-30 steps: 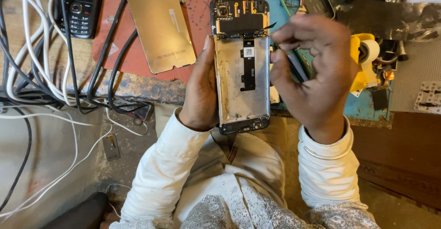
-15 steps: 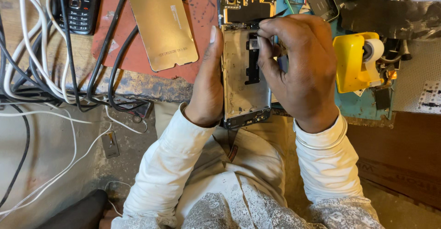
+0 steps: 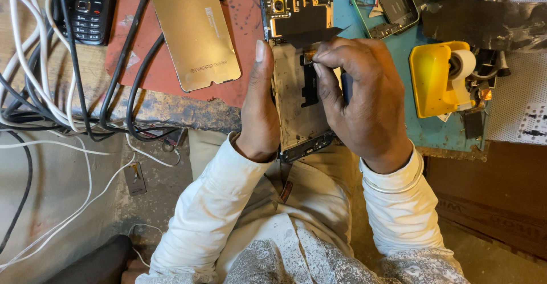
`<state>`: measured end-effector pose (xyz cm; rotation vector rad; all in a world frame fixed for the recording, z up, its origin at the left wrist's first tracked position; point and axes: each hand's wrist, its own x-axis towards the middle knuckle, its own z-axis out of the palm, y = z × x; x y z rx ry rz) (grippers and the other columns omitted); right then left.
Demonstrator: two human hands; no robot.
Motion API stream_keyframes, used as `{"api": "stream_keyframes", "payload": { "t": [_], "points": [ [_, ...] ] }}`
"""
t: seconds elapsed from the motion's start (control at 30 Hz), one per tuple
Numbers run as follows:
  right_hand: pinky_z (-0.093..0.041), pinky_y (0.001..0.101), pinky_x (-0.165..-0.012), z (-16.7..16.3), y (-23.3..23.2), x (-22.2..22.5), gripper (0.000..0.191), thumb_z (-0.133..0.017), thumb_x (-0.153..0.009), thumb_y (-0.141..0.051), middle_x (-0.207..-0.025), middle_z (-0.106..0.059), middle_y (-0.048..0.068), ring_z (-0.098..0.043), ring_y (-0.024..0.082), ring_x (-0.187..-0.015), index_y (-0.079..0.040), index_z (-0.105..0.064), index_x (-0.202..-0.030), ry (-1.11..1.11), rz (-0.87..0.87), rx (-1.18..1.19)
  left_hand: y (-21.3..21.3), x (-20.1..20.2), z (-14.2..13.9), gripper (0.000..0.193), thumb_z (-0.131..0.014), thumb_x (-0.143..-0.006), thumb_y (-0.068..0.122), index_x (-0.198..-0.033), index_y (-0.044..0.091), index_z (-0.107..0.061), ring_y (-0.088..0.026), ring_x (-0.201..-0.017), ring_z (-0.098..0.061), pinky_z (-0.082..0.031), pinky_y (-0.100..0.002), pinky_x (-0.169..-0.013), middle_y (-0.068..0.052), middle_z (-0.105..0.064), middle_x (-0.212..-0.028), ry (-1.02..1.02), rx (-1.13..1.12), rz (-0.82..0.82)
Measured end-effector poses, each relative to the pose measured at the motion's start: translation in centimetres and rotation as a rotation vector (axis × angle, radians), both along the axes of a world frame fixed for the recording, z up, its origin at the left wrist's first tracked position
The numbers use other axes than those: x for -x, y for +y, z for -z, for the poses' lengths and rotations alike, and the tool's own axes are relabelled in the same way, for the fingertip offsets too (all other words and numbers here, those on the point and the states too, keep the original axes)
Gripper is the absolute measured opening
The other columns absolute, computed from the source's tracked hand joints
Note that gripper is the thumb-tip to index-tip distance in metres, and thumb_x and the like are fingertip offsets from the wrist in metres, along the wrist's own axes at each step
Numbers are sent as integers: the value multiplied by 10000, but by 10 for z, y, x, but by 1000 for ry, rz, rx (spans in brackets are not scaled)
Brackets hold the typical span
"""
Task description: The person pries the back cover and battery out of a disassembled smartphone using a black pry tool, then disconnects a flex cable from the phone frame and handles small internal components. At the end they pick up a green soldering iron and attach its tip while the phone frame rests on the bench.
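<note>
Head view: opened smartphone [image 3: 296,78], back removed, circuit board and black shielding exposed; our left hand [image 3: 259,107] grips its edge, right hand [image 3: 359,96] pinches a small orange connector [image 3: 309,53].

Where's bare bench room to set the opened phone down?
Bare red mat shows between the gold panel and the opened phone; a teal strip lies below the yellow tape dispenser. Cables crowd the left edge, parts the top right.

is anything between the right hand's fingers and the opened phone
Nothing visible. The right hand already has its fingers pinched on the orange flex strip on the opened phone, which the left hand grips along its edge.
</note>
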<state>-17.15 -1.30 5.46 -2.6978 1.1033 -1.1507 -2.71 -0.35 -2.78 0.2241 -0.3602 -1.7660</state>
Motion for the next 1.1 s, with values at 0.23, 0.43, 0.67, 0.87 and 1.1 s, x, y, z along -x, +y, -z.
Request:
{"api": "stream_keyframes", "payload": {
  "t": [0.23, 0.43, 0.67, 0.87, 1.1],
  "points": [
    [-524, 354, -925, 1, 8, -1, 441, -712, -1019, 163, -1171, -664, 122, -629, 279, -1027, -69, -431, -1269, -53, -28, -63, 1, 0, -1, 637, -335, -1181, 528, -1498, 0, -500, -224, -1234, -612, -485, -387, -1116, -137, -622, -1353, 9, 8, 8],
    [-534, 371, -1014, 3, 12, 3, 414, -700, -1030, 150, -1146, -672, 117, -626, 283, -1049, -70, -442, -1267, -63, -36, -84, 1, 2, 1, 664, -315, -1181, 551, -1490, -7, -496, -241, -1225, -619, -492, -400, -1110, -153, -626, -1343, 22, 18, 29],
    [-552, 429, -1110, 6, 18, 6, 412, -715, -1046, 121, -1204, -677, 110, -627, 250, -1059, -74, -434, -1275, -75, -46, -119, 2, 2, 1, 695, -290, -1181, 578, -1481, -16, -492, -261, -1215, -627, -501, -415, -1103, -171, -631, -1330, 55, 39, 62],
    [-563, 455, -1126, 11, 28, 10, 431, -692, -1024, 136, -1189, -673, 126, -621, 262, -1057, -85, -411, -1264, -88, -38, -143, 2, 2, 0, 723, -269, -1181, 601, -1473, -23, -489, -278, -1206, -634, -508, -427, -1098, -187, -634, -1320, 114, 86, 83],
    [-559, 441, -1097, 16, 42, 17, 443, -703, -987, 124, -1190, -679, 142, -622, 279, -1059, -84, -406, -1242, -72, -30, -146, 3, 3, -2, 727, -259, -1160, 613, -1474, -5, -476, -301, -1163, -650, -534, -448, -1034, -199, -626, -1321, 105, 54, 90]
  ]
}}
